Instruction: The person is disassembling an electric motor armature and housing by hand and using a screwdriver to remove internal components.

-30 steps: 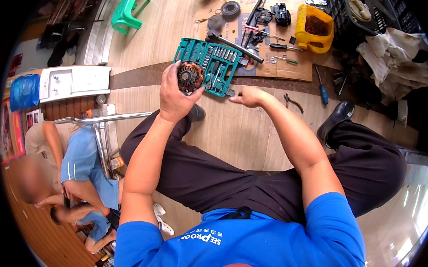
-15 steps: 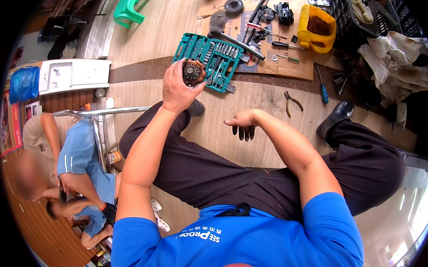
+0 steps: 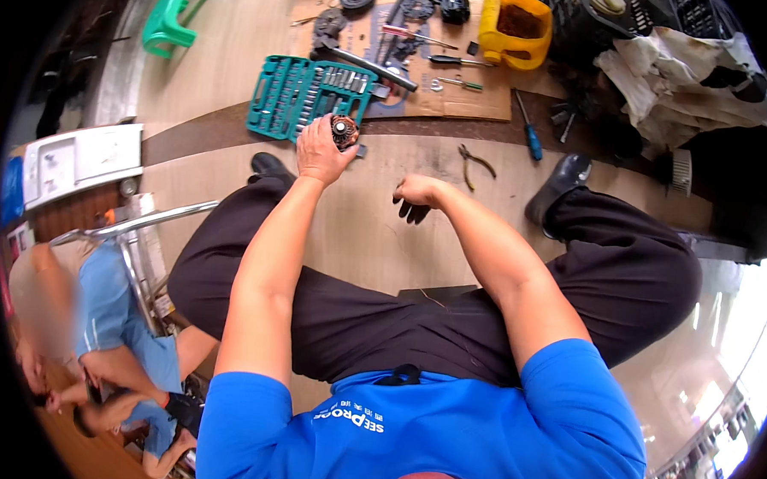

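My left hand [image 3: 320, 154] is closed round a copper-wound motor core [image 3: 344, 132], a round dark part with copper coils and a pale centre. The hand holds it up over the near right edge of the open green socket set case [image 3: 271, 97]. My right hand [image 3: 417, 196] hovers to the right with blackened, loosely bent fingers and an extended thumb; nothing shows in it. Nearest to that hand on the floor are pliers [image 3: 475, 165] with their handles spread.
Cardboard [image 3: 483, 103] beyond carries several screwdrivers, a metal tube [image 3: 369, 68], dark parts and a yellow cut-open jug [image 3: 495, 35]. A blue screwdriver [image 3: 529, 133] lies right, near dirty cloths [image 3: 664, 85]. A green stool [image 3: 166, 24] stands far left; people sit at left by a metal rail [image 3: 145, 220].
The view has shifted, so the surroundings sit further left. My left hand, still holding the motor core, has moved from over the case's middle toward its near right edge. My right hand stays empty.
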Available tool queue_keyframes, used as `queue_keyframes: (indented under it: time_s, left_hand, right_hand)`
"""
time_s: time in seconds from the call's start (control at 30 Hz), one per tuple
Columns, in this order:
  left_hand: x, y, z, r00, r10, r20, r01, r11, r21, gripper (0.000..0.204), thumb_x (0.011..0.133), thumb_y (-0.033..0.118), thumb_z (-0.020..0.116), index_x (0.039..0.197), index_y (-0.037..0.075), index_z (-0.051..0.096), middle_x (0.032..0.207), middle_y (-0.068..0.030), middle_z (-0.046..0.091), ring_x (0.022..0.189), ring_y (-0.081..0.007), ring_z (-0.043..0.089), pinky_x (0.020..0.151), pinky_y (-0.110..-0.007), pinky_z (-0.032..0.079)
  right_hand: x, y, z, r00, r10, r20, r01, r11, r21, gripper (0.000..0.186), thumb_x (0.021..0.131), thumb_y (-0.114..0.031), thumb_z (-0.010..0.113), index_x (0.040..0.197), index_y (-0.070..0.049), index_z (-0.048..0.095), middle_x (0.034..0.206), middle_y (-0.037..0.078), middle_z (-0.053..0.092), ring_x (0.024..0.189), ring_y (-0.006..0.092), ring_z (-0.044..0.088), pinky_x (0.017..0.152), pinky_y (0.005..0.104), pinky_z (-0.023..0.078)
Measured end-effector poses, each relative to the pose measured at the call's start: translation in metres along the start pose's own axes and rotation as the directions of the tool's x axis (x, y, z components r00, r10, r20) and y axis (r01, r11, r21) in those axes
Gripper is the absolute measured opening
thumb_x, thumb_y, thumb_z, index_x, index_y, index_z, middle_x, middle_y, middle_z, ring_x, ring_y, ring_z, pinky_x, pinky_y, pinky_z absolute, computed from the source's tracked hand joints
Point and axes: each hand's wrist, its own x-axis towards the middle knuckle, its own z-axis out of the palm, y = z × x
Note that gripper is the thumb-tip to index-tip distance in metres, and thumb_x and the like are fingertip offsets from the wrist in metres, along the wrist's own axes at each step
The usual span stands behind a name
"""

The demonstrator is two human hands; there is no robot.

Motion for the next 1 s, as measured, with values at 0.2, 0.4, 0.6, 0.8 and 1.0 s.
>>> queue_keyframes:
  time_s: [0.2, 0.4, 0.6, 0.8, 1.0]
  left_hand:
    - [-0.001, 0.017, 0.086, 0.996, -0.063, 0.07, 0.067, 0.996, -0.062, 0.081, 0.063, 0.04, 0.082, 0.128, 0.007, 0.048, 0.121, -0.0117, 0.055, 0.113, -0.0312, 0.05, 0.092, -0.047, 0.041]
    - [-0.006, 0.027, 0.119, 0.994, -0.034, 0.103, 0.042, 0.996, -0.076, 0.084, 0.063, 0.043, 0.082, 0.131, 0.008, 0.047, 0.124, -0.0088, 0.053, 0.119, -0.0306, 0.045, 0.098, -0.05, 0.035]
    - [-0.008, 0.023, 0.131, 0.978, -0.047, 0.203, 0.06, 0.996, -0.059, 0.087, 0.067, 0.046, 0.08, 0.137, 0.01, 0.041, 0.133, -0.0085, 0.047, 0.129, -0.0305, 0.038, 0.106, -0.053, 0.028]
    - [-0.016, 0.017, 0.134, 0.975, -0.081, 0.205, 0.081, 0.997, 0.009, 0.087, 0.068, 0.045, 0.081, 0.137, 0.011, 0.039, 0.136, -0.0068, 0.047, 0.129, -0.0325, 0.039, 0.105, -0.056, 0.029]
    - [-0.013, 0.026, 0.126, 0.93, -0.152, 0.335, 0.165, 0.986, -0.011, 0.085, 0.07, 0.049, 0.079, 0.135, 0.009, 0.042, 0.136, -0.0071, 0.047, 0.131, -0.0298, 0.039, 0.107, -0.057, 0.028]
  right_hand:
    - [-0.012, 0.021, -0.021, 0.988, 0.049, -0.143, -0.031, 0.992, 0.126, 0.035, 0.095, -0.024, 0.05, 0.114, 0.003, 0.06, 0.088, 0.02, 0.07, 0.064, 0.0296, 0.069, 0.055, 0.0415, 0.059]
    - [-0.016, 0.013, -0.007, 0.994, 0.029, -0.105, 0.004, 0.954, 0.3, 0.039, 0.1, -0.035, 0.047, 0.105, 0.001, 0.061, 0.08, 0.017, 0.069, 0.061, 0.0269, 0.067, 0.052, 0.039, 0.057]
    - [-0.03, 0.002, 0.019, 0.996, -0.024, -0.088, 0.059, 0.906, 0.419, 0.043, 0.101, -0.038, 0.042, 0.105, 0.002, 0.056, 0.076, 0.017, 0.067, 0.055, 0.026, 0.065, 0.049, 0.0388, 0.055]
    - [-0.104, 0.0, 0.048, 0.998, 0.055, -0.026, -0.026, 0.768, 0.64, 0.063, 0.1, -0.057, 0.03, 0.11, 0.001, 0.054, 0.079, 0.018, 0.066, 0.059, 0.0282, 0.066, 0.052, 0.0381, 0.054]
    - [-0.211, -0.022, 0.072, 0.997, -0.075, 0.017, 0.04, 0.687, 0.725, 0.054, 0.101, -0.051, 0.037, 0.112, -0.002, 0.056, 0.076, 0.012, 0.063, 0.062, 0.021, 0.062, 0.052, 0.0315, 0.05]
